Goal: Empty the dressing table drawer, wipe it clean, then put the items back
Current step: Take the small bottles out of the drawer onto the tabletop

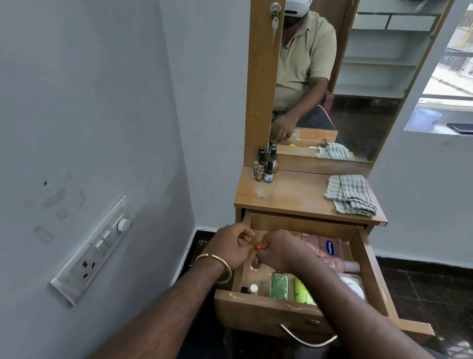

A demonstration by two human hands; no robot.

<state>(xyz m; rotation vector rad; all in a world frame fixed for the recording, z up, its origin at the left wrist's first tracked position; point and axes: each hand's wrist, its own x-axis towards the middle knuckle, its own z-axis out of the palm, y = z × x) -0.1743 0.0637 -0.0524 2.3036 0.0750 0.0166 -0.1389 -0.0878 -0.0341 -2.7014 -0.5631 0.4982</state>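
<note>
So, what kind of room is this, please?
Probably a bedroom corner at home: a wooden dressing table with a tall mirror, nail polish bottles on top, and an open drawer of toiletries.

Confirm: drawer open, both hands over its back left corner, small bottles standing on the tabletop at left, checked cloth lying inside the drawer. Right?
Not quite. The checked cloth lies folded on the tabletop at right, not in the drawer, as the head view shows. The rest holds: drawer open, left hand and right hand over its back left corner, small bottles at left.
</note>
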